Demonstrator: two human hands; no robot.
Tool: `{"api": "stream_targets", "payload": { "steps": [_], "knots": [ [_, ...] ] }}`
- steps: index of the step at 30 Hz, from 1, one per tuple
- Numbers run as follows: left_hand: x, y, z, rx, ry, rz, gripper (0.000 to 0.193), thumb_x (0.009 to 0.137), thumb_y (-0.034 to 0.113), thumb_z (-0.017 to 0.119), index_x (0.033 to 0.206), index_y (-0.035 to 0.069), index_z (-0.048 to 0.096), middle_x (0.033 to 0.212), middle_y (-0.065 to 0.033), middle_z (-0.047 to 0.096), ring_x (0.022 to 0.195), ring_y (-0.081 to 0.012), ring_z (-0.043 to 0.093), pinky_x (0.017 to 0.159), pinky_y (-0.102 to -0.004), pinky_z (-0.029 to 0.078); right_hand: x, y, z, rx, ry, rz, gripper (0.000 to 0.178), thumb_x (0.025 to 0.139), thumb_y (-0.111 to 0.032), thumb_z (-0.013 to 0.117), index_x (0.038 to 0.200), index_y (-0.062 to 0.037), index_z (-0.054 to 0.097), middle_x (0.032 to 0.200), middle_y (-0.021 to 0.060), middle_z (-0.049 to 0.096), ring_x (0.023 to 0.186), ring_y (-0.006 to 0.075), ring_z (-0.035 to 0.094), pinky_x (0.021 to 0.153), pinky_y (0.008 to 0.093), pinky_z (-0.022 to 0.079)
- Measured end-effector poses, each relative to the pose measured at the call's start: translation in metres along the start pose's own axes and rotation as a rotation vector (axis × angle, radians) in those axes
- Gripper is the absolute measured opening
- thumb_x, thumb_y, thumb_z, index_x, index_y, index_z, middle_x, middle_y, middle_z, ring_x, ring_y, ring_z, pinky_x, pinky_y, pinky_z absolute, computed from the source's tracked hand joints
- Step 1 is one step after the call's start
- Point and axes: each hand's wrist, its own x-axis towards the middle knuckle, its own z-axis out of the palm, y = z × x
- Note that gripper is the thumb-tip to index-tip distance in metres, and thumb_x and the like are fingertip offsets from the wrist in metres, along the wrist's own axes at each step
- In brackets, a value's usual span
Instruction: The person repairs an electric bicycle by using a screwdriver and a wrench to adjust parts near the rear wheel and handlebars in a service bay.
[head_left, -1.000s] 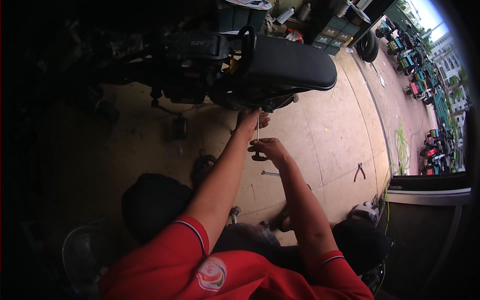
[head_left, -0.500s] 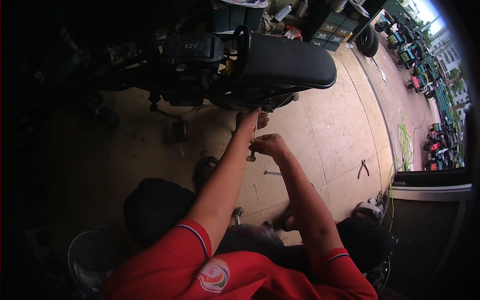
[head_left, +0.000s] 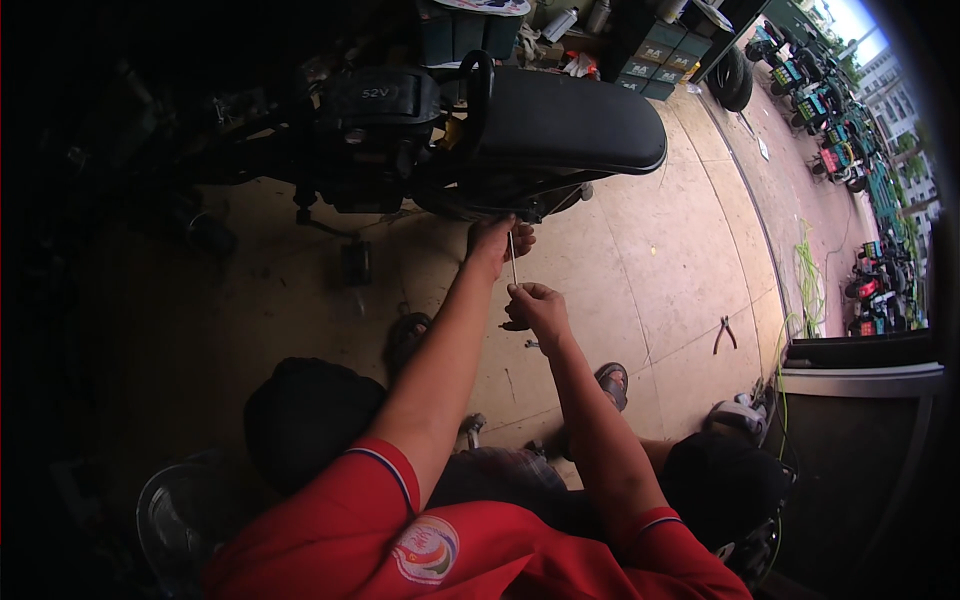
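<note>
A dark bike with a long black seat (head_left: 570, 120) stands crosswise in front of me. My left hand (head_left: 492, 245) reaches under the seat's rear to the wheel area, fingers curled against a dark part there; what its fingertips pinch is hidden. A thin metal-shafted tool (head_left: 514, 262) runs from beside those fingers down to my right hand (head_left: 540, 306). My right hand is closed round the tool's lower end, and a dark piece juts out beneath the fingers. The tool's far tip is too small to make out.
Pliers (head_left: 725, 336) lie on the tiled floor at right. A metal tool (head_left: 532, 344) lies partly behind my right wrist. A sandalled foot (head_left: 612, 384) is right of my forearm. Boxes (head_left: 656, 62) and a tyre (head_left: 732, 80) stand at the back; a green cable (head_left: 808, 285) trails at right.
My right hand has moved slightly down and turned, with more of the shaft showing above it. The left hand stays by the wheel. A foot has come into sight beside my right forearm.
</note>
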Motion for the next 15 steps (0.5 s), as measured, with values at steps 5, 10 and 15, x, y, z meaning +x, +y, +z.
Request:
{"api": "stream_targets", "payload": {
  "steps": [5,10,15],
  "knots": [
    [-0.003,-0.007,0.003,-0.026,0.074,0.029,0.015,0.096,0.016,0.066,0.100,0.002,0.063,0.085,-0.0114,0.072,0.071,-0.0247,0.073,0.060,-0.0328,0.061,-0.021,0.029,-0.007,0.086,0.216,-0.036,0.026,0.093,-0.025,0.071,0.100,0.0001,0.068,0.070,0.0015,0.061,0.059,0.0101,0.057,0.053,0.0254,0.048],
    [-0.001,-0.008,0.000,0.017,0.112,0.078,0.020,0.095,0.017,0.068,0.108,0.002,0.065,0.091,-0.0111,0.073,0.077,-0.0227,0.072,0.066,-0.0346,0.061,-0.020,0.033,-0.007,0.189,0.215,-0.089,0.025,0.095,-0.024,0.071,0.100,0.0006,0.068,0.070,0.0008,0.060,0.058,0.0108,0.057,0.054,0.0254,0.045],
    [-0.010,-0.009,0.009,0.092,0.115,0.104,0.017,0.100,0.019,0.060,0.104,0.003,0.064,0.088,-0.0101,0.071,0.073,-0.0219,0.071,0.063,-0.0332,0.059,-0.015,0.020,-0.003,0.281,0.257,-0.130,0.025,0.095,-0.023,0.070,0.101,0.0012,0.067,0.068,0.0015,0.058,0.058,0.0127,0.057,0.053,0.0269,0.047]
  ]
}}
